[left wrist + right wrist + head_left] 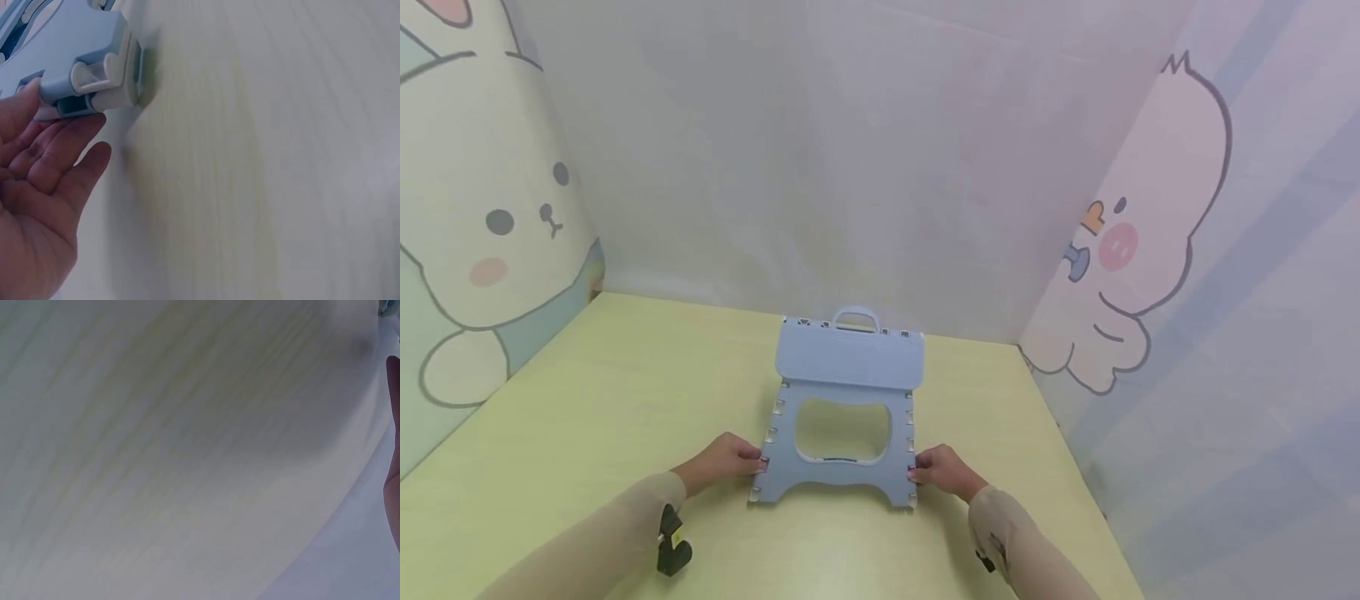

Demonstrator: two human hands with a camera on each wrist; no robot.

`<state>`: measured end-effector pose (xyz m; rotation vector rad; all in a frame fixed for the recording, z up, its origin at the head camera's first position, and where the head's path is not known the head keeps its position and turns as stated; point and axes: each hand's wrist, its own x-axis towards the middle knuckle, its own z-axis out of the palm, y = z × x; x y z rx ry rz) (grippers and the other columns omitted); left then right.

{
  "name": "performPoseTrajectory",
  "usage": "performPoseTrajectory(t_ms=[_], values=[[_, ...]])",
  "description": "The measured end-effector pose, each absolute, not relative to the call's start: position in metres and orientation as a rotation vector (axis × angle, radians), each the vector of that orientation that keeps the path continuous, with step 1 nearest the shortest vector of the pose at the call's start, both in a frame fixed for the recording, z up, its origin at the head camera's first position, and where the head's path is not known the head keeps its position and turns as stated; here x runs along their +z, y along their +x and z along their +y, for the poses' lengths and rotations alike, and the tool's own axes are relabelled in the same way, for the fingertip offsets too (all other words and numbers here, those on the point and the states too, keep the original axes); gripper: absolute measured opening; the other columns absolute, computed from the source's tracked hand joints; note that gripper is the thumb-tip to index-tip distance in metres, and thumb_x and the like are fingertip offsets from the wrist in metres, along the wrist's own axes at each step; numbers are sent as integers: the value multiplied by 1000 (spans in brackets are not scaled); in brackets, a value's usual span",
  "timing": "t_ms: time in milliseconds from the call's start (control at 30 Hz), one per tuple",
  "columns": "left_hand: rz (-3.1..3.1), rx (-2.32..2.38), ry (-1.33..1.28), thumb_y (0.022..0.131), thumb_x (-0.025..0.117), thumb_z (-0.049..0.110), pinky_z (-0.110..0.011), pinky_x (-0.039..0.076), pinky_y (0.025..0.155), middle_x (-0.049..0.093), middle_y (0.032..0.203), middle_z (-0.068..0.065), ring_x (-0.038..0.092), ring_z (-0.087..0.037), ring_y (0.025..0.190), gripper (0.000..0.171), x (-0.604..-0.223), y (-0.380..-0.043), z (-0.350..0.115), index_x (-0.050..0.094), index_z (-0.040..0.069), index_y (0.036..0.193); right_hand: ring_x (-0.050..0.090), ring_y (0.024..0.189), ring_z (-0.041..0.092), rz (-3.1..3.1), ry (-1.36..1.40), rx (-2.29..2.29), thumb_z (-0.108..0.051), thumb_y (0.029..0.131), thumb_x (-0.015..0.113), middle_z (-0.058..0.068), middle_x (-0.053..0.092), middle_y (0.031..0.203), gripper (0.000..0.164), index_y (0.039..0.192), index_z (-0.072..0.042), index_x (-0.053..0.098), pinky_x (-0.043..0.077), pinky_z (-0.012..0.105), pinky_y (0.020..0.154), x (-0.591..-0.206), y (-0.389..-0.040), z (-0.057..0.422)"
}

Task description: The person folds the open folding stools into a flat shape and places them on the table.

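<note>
A light blue folding step stool (850, 358) is between my two hands, its legs toward me and its loop handle (856, 313) at the far end. It looks folded flat; whether it is lifted off the table I cannot tell. My left hand (718, 460) pinches its left edge near the feet, thumb on the upper face and fingers underneath, as the left wrist view shows on the stool's corner (81, 44). On the opposite edge, my right hand (950, 472) grips at about the same height. Only a sliver of that hand (392, 481) enters the right wrist view.
Under the stool spreads a pale yellow table (662, 375). Behind it hangs a plain light curtain (820, 167). Side curtains carry a rabbit drawing (490, 175) at left and a chick drawing (1165, 183) at right. A black strap piece (672, 550) sits on the left sleeve.
</note>
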<state>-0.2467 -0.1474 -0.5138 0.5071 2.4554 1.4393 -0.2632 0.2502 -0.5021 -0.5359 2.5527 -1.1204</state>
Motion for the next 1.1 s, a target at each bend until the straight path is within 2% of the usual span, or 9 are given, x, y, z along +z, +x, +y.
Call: performPoseTrajectory(t_ms=[267,567,767,1100], values=[[2425,1472,493,84,69,5,-28,50,64,72,85,-16,57,-12,71,21,-516,-247,-147,69,-13,94,68,77,19,2519,-502,-1168,-2,86,68,20,71,87,16,93,13,69,55,32,69,-503,-262,252],[2448,1439,476,83,70,7,-27,47,62,72,83,-16,53,-11,68,21,-516,-246,-146,69,-12,92,62,70,11,2506,-496,-1160,-4,86,68,16,71,82,15,89,11,70,52,27,65,-502,-261,253],[2452,1432,442,83,69,5,-27,47,60,71,80,-12,51,-11,66,18,-514,-245,-144,70,-12,90,61,69,10,2499,-529,-1156,-3,86,68,16,71,80,14,87,11,70,51,25,63,-503,-262,254],[2439,1426,431,83,69,5,-29,49,61,71,79,-11,55,-11,66,18,-513,-248,-144,70,-11,90,67,74,17,2482,-531,-1141,-2,86,67,19,71,84,15,90,12,69,55,31,67,-504,-267,253]])
